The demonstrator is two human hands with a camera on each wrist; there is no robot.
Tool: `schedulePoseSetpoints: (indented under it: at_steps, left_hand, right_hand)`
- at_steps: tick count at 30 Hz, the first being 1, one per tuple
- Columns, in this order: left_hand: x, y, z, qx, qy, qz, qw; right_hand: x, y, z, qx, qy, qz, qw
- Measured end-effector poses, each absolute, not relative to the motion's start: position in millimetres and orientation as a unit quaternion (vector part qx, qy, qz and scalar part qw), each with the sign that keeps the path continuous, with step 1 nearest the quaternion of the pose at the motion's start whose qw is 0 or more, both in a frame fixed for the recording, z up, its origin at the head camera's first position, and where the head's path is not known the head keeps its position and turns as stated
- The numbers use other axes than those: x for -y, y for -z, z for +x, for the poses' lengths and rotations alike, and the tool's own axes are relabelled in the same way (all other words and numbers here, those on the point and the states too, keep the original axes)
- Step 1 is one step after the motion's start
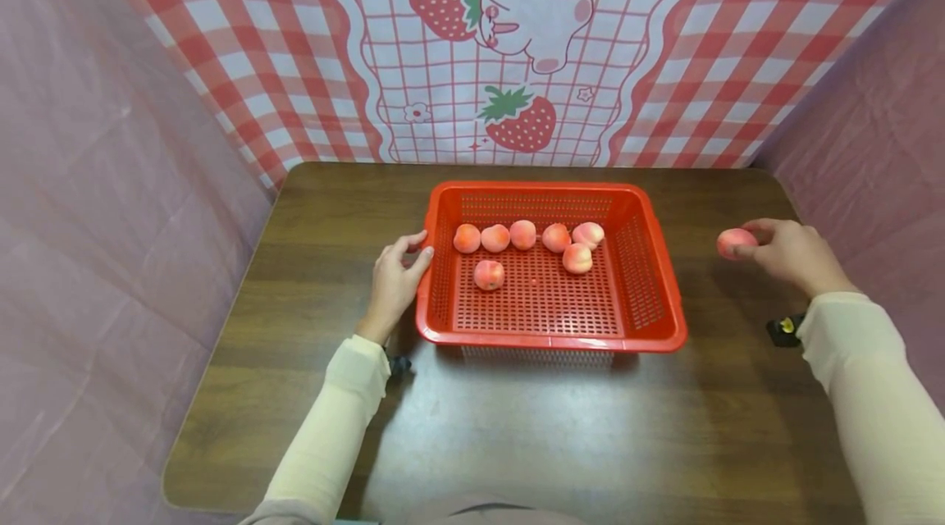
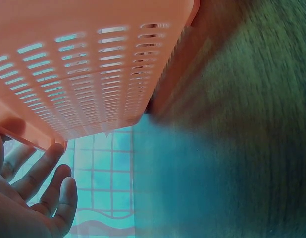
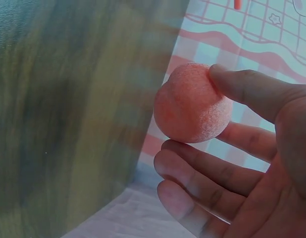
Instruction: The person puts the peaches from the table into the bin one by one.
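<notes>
A red plastic basket [image 1: 552, 342] with slotted walls stands on the table with several peaches in it. Most peaches form a row toward its far side, such as this peach [image 1: 522, 235]; another peach [image 1: 489, 275] lies nearer the left front. At the basket's left rim, my left hand [image 1: 394, 283] holds the edge with thumb and fingertips. The left wrist view shows those fingers below the slotted wall [image 2: 88, 74]. Out to the right of the basket, my right hand [image 1: 797, 256] pinches a single peach [image 3: 192, 104] between thumb and fingers, above the table.
The brown wooden table [image 1: 295, 394] extends around the basket. Behind it hangs a red-and-white checked cloth [image 1: 280, 41] with strawberry prints. Pinkish drapes, including the left drape [image 1: 111, 221], enclose both sides.
</notes>
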State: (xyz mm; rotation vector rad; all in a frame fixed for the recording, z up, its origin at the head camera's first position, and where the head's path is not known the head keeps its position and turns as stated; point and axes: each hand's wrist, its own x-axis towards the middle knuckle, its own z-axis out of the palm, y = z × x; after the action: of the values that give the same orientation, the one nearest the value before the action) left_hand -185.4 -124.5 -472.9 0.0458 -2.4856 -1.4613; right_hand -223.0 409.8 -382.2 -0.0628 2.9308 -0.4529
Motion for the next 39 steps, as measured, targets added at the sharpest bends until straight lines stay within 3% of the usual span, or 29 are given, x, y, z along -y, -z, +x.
schedulePoseSetpoints:
  at_steps: [10, 22, 39]
  left_hand:
    - [124, 474, -186, 0.856, 0.497, 0.01, 0.143]
    - [124, 473, -185, 0.857, 0.5, 0.021, 0.123]
    - [125, 474, -186, 0.859, 0.498, 0.029, 0.115]
  right_hand:
    - [-401, 373, -228, -0.986, 0.151, -0.028, 0.069]
    - [-385, 353, -242, -0.989, 0.139, -0.05, 0.027]
    - [-343, 339, -260, -0.984, 0.163, -0.077, 0.008]
